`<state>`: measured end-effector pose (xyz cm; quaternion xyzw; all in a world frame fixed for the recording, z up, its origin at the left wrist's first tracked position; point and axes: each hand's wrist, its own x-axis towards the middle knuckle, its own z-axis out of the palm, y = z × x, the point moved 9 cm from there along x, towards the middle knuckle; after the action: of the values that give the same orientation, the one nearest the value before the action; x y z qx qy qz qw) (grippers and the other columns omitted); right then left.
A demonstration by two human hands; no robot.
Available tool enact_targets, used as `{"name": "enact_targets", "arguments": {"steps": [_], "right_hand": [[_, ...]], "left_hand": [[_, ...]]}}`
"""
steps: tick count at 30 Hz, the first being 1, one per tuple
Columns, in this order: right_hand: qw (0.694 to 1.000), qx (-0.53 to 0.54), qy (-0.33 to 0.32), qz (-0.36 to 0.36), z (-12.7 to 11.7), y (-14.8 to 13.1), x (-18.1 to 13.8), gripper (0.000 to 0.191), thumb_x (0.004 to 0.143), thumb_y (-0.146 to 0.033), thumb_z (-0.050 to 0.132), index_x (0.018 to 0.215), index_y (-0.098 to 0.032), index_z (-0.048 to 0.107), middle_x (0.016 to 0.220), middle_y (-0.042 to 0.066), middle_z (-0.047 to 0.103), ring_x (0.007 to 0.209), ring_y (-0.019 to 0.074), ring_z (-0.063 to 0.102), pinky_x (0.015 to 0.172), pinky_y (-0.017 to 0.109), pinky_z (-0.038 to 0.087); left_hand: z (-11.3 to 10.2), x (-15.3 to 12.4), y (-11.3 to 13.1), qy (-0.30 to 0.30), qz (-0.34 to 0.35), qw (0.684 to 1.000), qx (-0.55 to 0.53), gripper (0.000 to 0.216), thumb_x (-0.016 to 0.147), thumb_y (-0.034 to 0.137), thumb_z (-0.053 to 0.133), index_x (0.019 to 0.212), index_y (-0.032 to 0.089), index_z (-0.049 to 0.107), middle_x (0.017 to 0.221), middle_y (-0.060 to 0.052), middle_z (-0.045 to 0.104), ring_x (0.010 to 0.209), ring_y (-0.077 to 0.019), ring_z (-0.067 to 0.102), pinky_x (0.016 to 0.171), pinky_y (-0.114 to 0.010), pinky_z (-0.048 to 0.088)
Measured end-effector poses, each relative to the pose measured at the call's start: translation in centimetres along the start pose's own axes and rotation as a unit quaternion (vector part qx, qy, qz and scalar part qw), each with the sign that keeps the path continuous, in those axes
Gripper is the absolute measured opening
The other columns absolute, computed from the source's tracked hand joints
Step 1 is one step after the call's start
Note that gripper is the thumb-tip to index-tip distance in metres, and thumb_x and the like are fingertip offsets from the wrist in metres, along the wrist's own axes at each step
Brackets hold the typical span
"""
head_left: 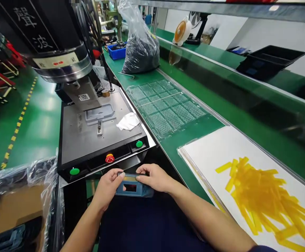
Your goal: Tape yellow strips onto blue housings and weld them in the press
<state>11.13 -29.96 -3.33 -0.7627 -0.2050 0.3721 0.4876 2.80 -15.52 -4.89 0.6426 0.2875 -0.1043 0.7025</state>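
Close to my body I hold a blue-grey plastic housing with a rectangular window cut through it. A yellowish strip runs along its upper edge. My left hand pinches the housing's left end, thumb on top. On the other end, my right hand grips with thumb and bent fingers near the strip. Just beyond my hands stands a press machine with a metal bed. A pale grey fixture sits on that bed beneath the press head, and a white cloth lies beside it.
Green buttons and a red emergency stop line the machine's front. Yellow strips are heaped on white sheets at right. Clear trays and a bag of dark parts lie behind. A lined box holds similar housings.
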Motion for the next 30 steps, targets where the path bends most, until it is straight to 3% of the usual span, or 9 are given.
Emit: {"name": "enact_targets", "arguments": {"steps": [3,8,11,13,16,19,21,26,30], "right_hand": [[0.997,-0.070,0.030,-0.022,-0.1,-0.2,-0.6,0.017,0.078,-0.029,0.064,0.091,-0.022,0.071,0.084,-0.001,0.068,0.076,0.0152,0.058,0.067,0.024,0.042],[0.995,-0.070,0.006,-0.075,1.5,-0.5,-1.2,0.016,0.084,-0.028,0.057,0.090,-0.022,0.071,0.081,-0.002,0.069,0.073,0.0154,0.060,0.067,0.025,0.043],[0.994,-0.057,0.038,-0.085,1.7,0.0,-1.3,0.020,0.086,-0.031,0.055,0.093,-0.022,0.071,0.088,0.001,0.070,0.081,0.0182,0.062,0.074,0.028,0.045],[0.994,-0.019,0.074,-0.075,1.7,0.8,-1.3,0.026,0.089,-0.034,0.050,0.099,-0.021,0.070,0.097,0.004,0.070,0.089,0.0204,0.062,0.082,0.032,0.046],[0.991,0.071,0.100,-0.048,1.9,2.0,-1.3,0.034,0.091,-0.038,0.043,0.105,-0.020,0.068,0.102,0.006,0.069,0.093,0.0213,0.062,0.085,0.035,0.047],[0.984,0.137,0.107,-0.030,2.2,2.6,-1.6,0.038,0.090,-0.044,0.044,0.107,-0.018,0.066,0.099,0.006,0.068,0.091,0.0215,0.062,0.083,0.035,0.047],[0.981,0.160,0.104,-0.023,2.3,2.8,-1.9,0.039,0.089,-0.047,0.045,0.107,-0.018,0.066,0.098,0.006,0.068,0.090,0.0216,0.061,0.083,0.035,0.046],[0.970,0.225,0.088,0.008,2.7,4.1,-2.5,0.046,0.085,-0.056,0.051,0.104,-0.017,0.066,0.090,0.006,0.066,0.078,0.0192,0.059,0.073,0.032,0.046],[0.960,0.268,0.078,0.018,3.0,4.6,-2.6,0.049,0.081,-0.060,0.056,0.102,-0.017,0.066,0.090,0.006,0.067,0.077,0.0185,0.059,0.073,0.032,0.046]], "left_hand": [[0.4,-0.4,-0.6,-0.018,-0.010,0.999,0.025,0.048,0.072,0.049,0.069,0.105,0.019,0.055,0.071,0.004,0.062,0.056,-0.0108,0.060,0.054,-0.021,0.044],[0.1,-0.6,-1.1,-0.006,-0.009,0.997,0.071,0.048,0.071,0.052,0.068,0.103,0.019,0.056,0.070,0.003,0.060,0.053,-0.0135,0.059,0.051,-0.024,0.044],[-0.2,-0.6,-1.0,0.021,0.012,0.993,0.117,0.050,0.073,0.054,0.063,0.107,0.019,0.056,0.073,0.001,0.061,0.057,-0.0161,0.059,0.057,-0.030,0.049],[-0.5,-0.8,-0.2,0.079,0.055,0.972,0.216,0.052,0.079,0.054,0.055,0.118,0.020,0.053,0.086,-0.004,0.065,0.075,-0.0211,0.064,0.074,-0.037,0.052],[0.2,-1.7,1.9,0.160,0.146,0.903,0.372,0.071,0.077,0.056,0.058,0.136,0.020,0.039,0.125,-0.012,0.056,0.115,-0.0297,0.054,0.097,-0.047,0.044],[1.7,-2.3,3.2,0.174,0.208,0.858,0.437,0.095,0.065,0.059,0.069,0.141,0.017,0.031,0.139,-0.016,0.044,0.127,-0.0337,0.044,0.102,-0.048,0.041],[1.9,-2.0,3.3,0.158,0.203,0.860,0.440,0.089,0.066,0.057,0.070,0.138,0.019,0.036,0.134,-0.013,0.049,0.122,-0.0312,0.048,0.100,-0.046,0.043],[1.2,-1.3,3.2,0.098,0.170,0.903,0.383,0.043,0.085,0.046,0.051,0.122,0.024,0.054,0.118,-0.005,0.062,0.110,-0.0219,0.057,0.097,-0.039,0.045],[0.3,-1.2,3.0,0.099,0.152,0.923,0.338,0.038,0.090,0.044,0.040,0.117,0.025,0.060,0.115,-0.003,0.066,0.107,-0.0200,0.059,0.096,-0.038,0.044]]}}
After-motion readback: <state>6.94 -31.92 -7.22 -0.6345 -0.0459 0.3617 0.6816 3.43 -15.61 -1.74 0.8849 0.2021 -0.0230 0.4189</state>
